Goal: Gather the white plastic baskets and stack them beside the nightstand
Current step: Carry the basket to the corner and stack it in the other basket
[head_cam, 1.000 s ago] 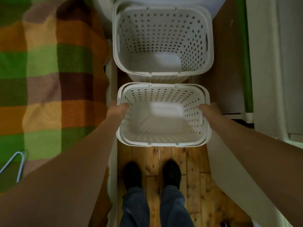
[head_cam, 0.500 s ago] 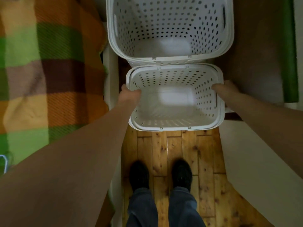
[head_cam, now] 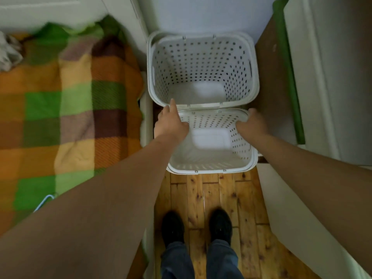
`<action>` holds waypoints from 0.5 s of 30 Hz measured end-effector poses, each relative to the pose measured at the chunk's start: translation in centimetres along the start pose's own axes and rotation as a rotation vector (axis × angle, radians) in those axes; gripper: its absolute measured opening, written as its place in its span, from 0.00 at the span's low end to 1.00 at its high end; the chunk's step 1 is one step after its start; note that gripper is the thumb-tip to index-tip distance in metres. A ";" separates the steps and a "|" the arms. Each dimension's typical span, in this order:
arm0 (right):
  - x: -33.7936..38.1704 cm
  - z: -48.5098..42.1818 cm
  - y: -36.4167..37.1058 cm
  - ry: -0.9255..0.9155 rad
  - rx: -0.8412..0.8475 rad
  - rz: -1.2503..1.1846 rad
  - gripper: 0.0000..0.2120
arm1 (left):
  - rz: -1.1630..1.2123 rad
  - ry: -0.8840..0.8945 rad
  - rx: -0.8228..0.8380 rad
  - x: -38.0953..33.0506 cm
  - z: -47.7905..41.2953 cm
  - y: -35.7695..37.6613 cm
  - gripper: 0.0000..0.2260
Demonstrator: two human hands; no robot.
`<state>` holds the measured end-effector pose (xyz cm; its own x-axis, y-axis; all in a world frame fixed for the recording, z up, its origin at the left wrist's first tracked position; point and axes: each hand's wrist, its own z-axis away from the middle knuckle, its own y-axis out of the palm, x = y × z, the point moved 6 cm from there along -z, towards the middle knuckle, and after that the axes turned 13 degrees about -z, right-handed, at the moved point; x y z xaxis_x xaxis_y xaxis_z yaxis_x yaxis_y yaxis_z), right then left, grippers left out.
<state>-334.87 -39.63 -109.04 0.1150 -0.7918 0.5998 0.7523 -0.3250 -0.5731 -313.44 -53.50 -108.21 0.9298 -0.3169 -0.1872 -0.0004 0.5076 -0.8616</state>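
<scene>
Two white perforated plastic baskets stand in the narrow gap between bed and furniture. The far basket (head_cam: 203, 71) sits against the back wall with its rim higher. The near basket (head_cam: 211, 150) lies just in front, its far rim tucked under the far basket's front rim. My left hand (head_cam: 171, 125) grips the near basket's far left corner, with the index finger stretched up against the far basket's rim. My right hand (head_cam: 252, 123) clasps the near basket's far right corner, thumb inside. A brown nightstand top (head_cam: 269, 81) lies right of the baskets.
A bed with an orange, green and brown checked blanket (head_cam: 70, 109) fills the left side. White furniture (head_cam: 326, 77) and a white panel (head_cam: 285, 218) close off the right. My black shoes (head_cam: 197, 226) stand on the wooden floor (head_cam: 221, 194) behind the near basket.
My hands slid from the near basket's side handles forward to its far corners. My left index finger now reaches up to the far basket's rim. The view tipped up towards the wall.
</scene>
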 end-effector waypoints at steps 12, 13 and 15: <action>16.1 12.0 -5.8 -0.428 0.090 0.247 0.31 | -0.091 0.357 -0.070 -6.9 7.8 -17.5 0.33; 17.6 13.2 -6.6 -0.465 0.072 0.275 0.31 | -0.092 0.374 -0.086 -7.4 8.6 -19.4 0.33; 20.9 15.9 -8.8 -0.507 0.015 0.306 0.31 | -0.058 0.382 -0.122 -8.0 10.4 -23.7 0.32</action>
<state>-328.74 -45.10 -82.60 0.6211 -0.5009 0.6028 0.6446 -0.1111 -0.7564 -317.07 -54.65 -81.36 0.7256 -0.6291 -0.2788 -0.0174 0.3883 -0.9214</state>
